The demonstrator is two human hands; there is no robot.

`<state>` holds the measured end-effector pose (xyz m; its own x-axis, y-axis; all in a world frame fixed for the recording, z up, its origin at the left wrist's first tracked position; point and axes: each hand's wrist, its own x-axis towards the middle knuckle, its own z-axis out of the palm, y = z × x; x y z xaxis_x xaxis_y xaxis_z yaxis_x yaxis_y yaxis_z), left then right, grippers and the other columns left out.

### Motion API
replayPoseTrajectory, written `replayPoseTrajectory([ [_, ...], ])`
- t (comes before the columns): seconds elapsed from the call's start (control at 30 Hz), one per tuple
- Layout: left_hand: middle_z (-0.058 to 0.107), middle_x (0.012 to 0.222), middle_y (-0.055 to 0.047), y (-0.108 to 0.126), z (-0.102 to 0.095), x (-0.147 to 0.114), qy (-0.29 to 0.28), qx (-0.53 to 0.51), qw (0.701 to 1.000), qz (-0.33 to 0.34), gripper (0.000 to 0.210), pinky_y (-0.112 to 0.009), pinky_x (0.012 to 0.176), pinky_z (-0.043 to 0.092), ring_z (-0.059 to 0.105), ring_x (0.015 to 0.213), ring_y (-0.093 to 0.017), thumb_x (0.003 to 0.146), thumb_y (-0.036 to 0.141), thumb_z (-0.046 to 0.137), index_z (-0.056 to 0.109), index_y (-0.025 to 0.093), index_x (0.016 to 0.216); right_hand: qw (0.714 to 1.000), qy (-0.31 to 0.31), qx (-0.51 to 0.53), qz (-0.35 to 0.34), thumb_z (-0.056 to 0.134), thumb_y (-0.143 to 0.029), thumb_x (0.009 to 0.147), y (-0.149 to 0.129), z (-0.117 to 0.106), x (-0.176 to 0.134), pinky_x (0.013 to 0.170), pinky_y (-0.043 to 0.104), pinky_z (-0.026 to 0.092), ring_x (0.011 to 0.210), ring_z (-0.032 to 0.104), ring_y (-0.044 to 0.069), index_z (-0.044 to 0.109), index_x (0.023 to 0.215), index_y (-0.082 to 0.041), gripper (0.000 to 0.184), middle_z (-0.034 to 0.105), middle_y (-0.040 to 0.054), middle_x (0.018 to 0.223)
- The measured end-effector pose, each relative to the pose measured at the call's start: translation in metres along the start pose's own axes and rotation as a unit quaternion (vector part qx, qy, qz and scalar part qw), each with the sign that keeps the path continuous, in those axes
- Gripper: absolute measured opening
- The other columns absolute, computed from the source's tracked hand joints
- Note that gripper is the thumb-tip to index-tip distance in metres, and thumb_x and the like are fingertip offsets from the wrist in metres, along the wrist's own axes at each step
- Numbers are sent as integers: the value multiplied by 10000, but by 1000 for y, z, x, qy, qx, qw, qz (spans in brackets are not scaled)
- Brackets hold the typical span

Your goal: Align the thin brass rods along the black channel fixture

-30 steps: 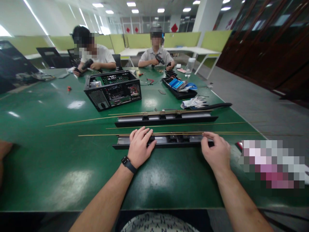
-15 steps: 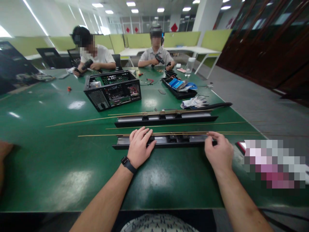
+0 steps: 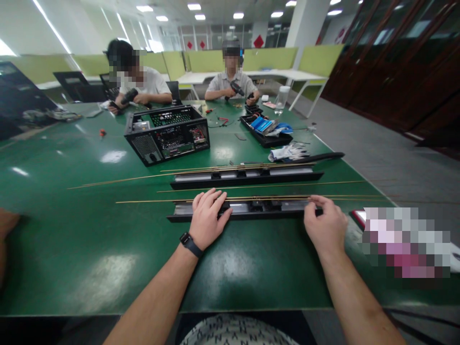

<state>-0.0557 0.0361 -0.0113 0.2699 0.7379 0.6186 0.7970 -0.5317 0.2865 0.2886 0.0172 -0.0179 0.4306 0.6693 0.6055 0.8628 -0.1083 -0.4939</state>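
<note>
A long black channel-shaped rail point(image 3: 244, 214) with a pale inner face and dark blocks lies crosswise in front of me. Thin brass-coloured rods point(image 3: 269, 197) run along its far edge and stick out past both ends. Toward the rail's left part, my left hand point(image 3: 210, 218), with a black watch at the wrist, rests flat with its fingers spread. At the right end, my right hand point(image 3: 325, 223) has thumb and fingers pinched on the rods, its fingertips partly hidden. Behind lies a second black rail point(image 3: 247, 180) with more rods along it.
A computer case point(image 3: 167, 136) lies on the green table point(image 3: 118, 239). Work gloves point(image 3: 289, 152) and a black tray point(image 3: 268, 140) with blue items are at the right. A blurred-out pink and white item point(image 3: 402, 242) lies near my right arm. Two people sit opposite, holding power drills.
</note>
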Motion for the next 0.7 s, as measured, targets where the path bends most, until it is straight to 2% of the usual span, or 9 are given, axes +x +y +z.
replayPoseTrajectory([
  [0.1, 745, 1416, -132, 0, 0, 0, 0, -3, 1000, -2, 412, -575, 1257, 379, 625, 1440, -348, 1042, 360, 699, 685, 248, 1438, 1000, -3, 9, -11, 543, -350, 950, -2, -1, -1, 1033, 519, 491, 998, 729, 298, 741, 1142, -211, 309, 822, 111, 1043],
  [0.23, 745, 1413, -138, -1, 1, 0, 3, -5, 1000, 1, 420, -574, 1255, 384, 624, 1441, -348, 1040, 362, 703, 685, 236, 1440, 999, -14, 14, -36, 539, -365, 945, -5, -1, -1, 1033, 503, 487, 998, 728, 294, 768, 1088, -215, 309, 821, 112, 1029],
  [0.47, 748, 1404, -143, -1, 2, 0, 9, 4, 1000, 10, 412, -561, 1243, 392, 635, 1425, -349, 1038, 345, 713, 682, 207, 1425, 1000, 1, -6, 3, 527, -353, 936, -1, 0, 0, 1022, 516, 496, 1006, 726, 310, 763, 1075, -205, 312, 817, 120, 1024],
  [0.7, 744, 1412, -138, 0, 1, 0, 8, -2, 1000, 3, 419, -577, 1247, 394, 630, 1433, -353, 1031, 338, 716, 686, 238, 1437, 999, -10, 17, -51, 557, -360, 946, -2, 1, -1, 1032, 499, 497, 1022, 725, 292, 760, 1093, -221, 286, 816, 104, 1038],
])
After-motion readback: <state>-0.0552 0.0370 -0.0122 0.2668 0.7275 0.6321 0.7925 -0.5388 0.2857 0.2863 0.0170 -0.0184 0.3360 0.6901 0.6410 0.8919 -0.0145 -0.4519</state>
